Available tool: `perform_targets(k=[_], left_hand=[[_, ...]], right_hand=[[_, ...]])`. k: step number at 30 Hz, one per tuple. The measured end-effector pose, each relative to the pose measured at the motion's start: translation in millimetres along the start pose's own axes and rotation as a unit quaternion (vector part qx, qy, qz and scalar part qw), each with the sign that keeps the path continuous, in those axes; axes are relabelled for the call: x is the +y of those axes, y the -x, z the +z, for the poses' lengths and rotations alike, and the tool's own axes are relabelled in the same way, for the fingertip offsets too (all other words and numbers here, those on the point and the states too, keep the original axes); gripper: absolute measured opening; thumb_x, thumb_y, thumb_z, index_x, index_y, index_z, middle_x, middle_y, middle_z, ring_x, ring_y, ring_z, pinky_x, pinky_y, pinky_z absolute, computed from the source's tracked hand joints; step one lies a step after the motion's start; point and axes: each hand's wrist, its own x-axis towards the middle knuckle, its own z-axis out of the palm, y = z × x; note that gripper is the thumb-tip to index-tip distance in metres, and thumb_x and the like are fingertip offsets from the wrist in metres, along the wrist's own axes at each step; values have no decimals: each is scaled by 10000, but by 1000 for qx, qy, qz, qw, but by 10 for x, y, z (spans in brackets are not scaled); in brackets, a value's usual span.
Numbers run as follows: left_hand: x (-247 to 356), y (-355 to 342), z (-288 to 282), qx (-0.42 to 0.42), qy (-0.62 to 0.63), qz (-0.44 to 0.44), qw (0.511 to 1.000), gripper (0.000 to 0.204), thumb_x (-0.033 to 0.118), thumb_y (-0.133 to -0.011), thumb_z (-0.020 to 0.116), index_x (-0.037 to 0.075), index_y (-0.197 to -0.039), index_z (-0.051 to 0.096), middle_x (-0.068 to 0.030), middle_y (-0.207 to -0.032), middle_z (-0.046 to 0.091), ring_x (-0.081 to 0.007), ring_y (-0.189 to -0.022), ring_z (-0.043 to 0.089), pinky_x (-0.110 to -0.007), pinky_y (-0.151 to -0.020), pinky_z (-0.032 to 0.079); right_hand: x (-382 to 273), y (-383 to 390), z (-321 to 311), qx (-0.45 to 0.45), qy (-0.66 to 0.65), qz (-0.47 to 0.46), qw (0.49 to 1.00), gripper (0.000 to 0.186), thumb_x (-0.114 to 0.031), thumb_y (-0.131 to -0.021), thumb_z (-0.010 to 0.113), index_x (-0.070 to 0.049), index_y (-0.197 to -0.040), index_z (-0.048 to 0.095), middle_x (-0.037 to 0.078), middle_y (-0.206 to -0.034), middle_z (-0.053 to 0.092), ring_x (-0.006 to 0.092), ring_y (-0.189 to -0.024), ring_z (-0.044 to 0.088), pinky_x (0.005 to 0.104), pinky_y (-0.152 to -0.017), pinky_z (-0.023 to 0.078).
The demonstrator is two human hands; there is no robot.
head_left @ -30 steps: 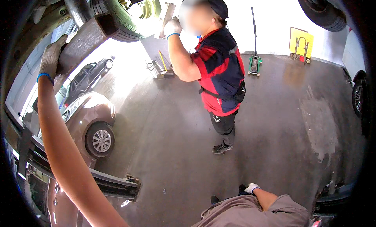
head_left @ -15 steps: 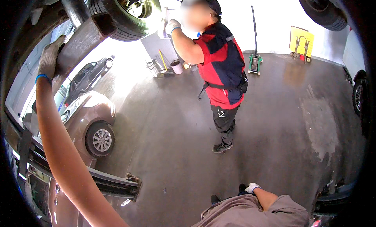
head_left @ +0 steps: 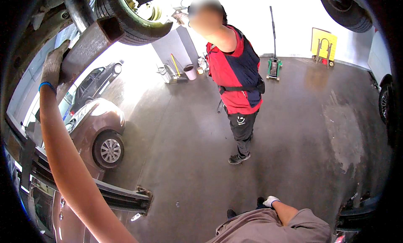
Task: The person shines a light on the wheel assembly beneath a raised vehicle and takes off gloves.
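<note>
My left hand (head_left: 53,64), in a knitted glove with a blue band at the wrist, reaches up at the upper left. Its fingers curl round the edge of a square steel beam (head_left: 86,50) under a raised vehicle. Beside the open end of that beam hangs a wheel with a black tyre (head_left: 121,27). Down by my waist, in front of the grey-brown shirt (head_left: 268,228), is my right hand (head_left: 271,201) in a white glove. It is small in the picture, and how its fingers are held does not show clearly.
A co-worker in a red and dark vest (head_left: 239,71) stands ahead, a gloved hand (head_left: 181,19) up by the wheel. A lift arm (head_left: 121,197) juts out at lower left, near a brown car (head_left: 94,129). Farther back are a green floor jack (head_left: 273,69) and a yellow board (head_left: 323,43).
The co-worker has leaned left and stretched an arm toward the wheel, the gloved hand now beside the tyre. My two hands have stayed in place.
</note>
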Motion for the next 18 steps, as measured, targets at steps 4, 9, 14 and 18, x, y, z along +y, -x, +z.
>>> perform_targets(k=[4, 9, 14, 18], left_hand=[[-71, -19, 1, -12, -12, 47, 999, 586, 516, -852, 581, -43, -1018, 640, -126, -861, 650, -187, -669, 580, -344, -632, 457], [-27, 17, 36, 1, -4, 25, 1000, 592, 512, -851, 584, -37, -1064, 641, -146, -925, 658, -208, -720, 600, -339, -684, 470], [151, 48, -8, 7, -6, -18, 1000, 597, 505, -854, 586, -46, -1081, 634, -153, -947, 662, -225, -769, 617, -344, -709, 476], [-301, -303, -94, -17, -56, 23, 998, 609, 514, -855, 585, -59, -1058, 629, -159, -919, 667, -233, -745, 623, -356, -672, 473]], right_hand=[[55, -14, 17, -2, -3, -5, 1000, 526, -421, -760, 614, -105, -1177, 655, 164, -1250, 604, 337, -1161, 573, 417, -966, 461], [41, 30, -14, -10, 0, -4, 1000, 533, -427, -760, 616, -103, -1181, 655, 169, -1250, 604, 343, -1157, 576, 417, -969, 459], [39, 74, -55, -6, -8, -6, 1000, 538, -421, -758, 616, -86, -1178, 652, 179, -1245, 603, 346, -1158, 576, 416, -964, 461], [25, 162, -169, -12, -1, -7, 1000, 537, -414, -754, 618, -85, -1176, 652, 180, -1247, 601, 345, -1157, 576, 416, -962, 462]])
